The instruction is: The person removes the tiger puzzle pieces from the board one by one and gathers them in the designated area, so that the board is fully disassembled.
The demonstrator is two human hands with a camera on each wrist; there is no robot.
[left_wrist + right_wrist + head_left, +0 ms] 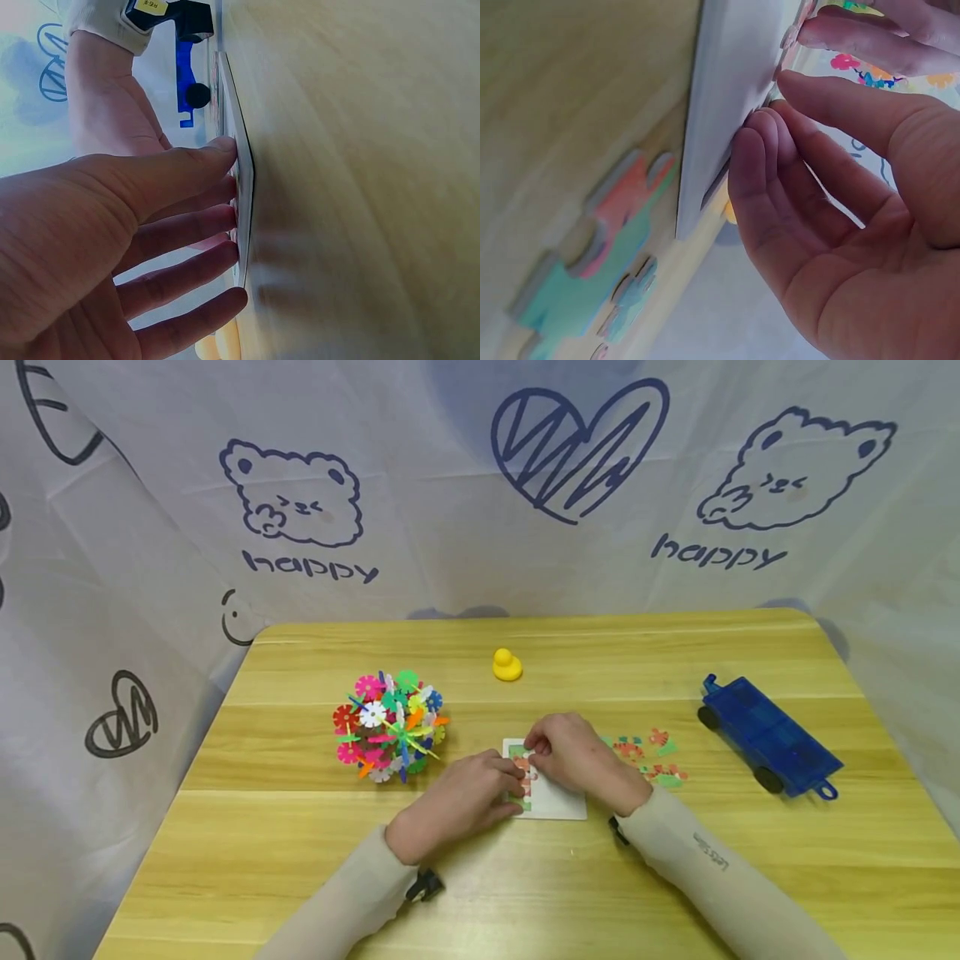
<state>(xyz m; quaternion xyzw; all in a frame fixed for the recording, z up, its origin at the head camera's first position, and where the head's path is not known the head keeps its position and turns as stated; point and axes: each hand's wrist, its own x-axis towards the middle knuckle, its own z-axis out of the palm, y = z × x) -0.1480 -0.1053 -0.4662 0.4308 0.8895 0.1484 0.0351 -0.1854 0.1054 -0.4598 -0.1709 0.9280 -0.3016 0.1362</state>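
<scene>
A white puzzle tray [558, 800] lies flat on the table, with joined orange and green jigsaw pieces [527, 792] along its left side. My left hand [468, 797] rests its spread, nearly straight fingers on those pieces; in the left wrist view its thumb [221, 146] touches the tray's near edge. At the tray's far left corner, my right hand [573, 760] has curled fingers, and its thumb and forefinger pinch a small puzzle piece, mostly hidden by the fingertips. Loose jigsaw pieces [663, 774] lie right of the tray; a green and red one [592, 277] shows close in the right wrist view.
A ball of colourful snowflake discs [390, 731] stands to the left. Behind the tray sits a yellow rubber duck [507, 667]. A blue wheeled toy wagon [776, 735] is at the right of the wooden table [300, 877]. Printed white cloth [450, 527] hangs beyond the far edge.
</scene>
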